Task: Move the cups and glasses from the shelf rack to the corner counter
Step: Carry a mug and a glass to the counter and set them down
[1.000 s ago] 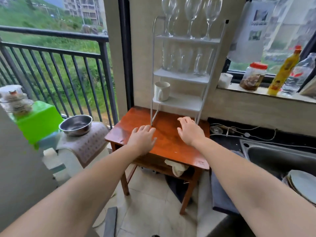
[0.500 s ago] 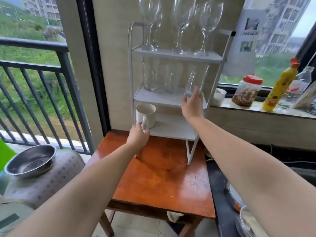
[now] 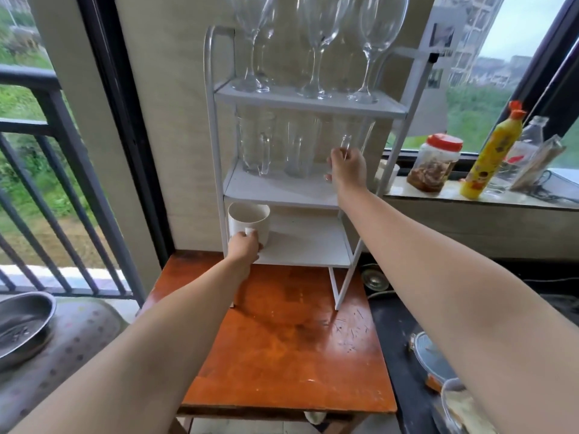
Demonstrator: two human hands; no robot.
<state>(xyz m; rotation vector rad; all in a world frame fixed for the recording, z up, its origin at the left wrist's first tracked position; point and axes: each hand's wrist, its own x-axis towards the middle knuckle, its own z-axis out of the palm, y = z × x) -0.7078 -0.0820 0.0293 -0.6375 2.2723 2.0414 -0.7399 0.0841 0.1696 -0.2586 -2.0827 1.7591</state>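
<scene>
A white three-tier shelf rack [image 3: 308, 103] stands on a wooden table [image 3: 291, 355]. Three wine glasses [image 3: 316, 45] stand on its top tier. Clear glass mugs [image 3: 257, 142] fill the middle tier. My right hand [image 3: 347, 164] grips the handle of the rightmost glass mug [image 3: 352, 133] there. On the bottom tier's left sits a white ceramic mug [image 3: 249, 219]; my left hand [image 3: 244, 247] is closed around its handle.
A steel bowl [image 3: 22, 324] rests on a patterned surface at left, by a balcony railing [image 3: 47, 170]. The window sill at right holds a red-lidded jar [image 3: 435, 162], a yellow bottle [image 3: 492, 151] and a clear bottle [image 3: 526, 145]. A dark counter [image 3: 394, 333] adjoins the table's right side.
Both hands rose from the tabletop to the rack. The left hand has closed on the white mug's handle and the right hand on the rightmost glass mug's handle. The view moved closer.
</scene>
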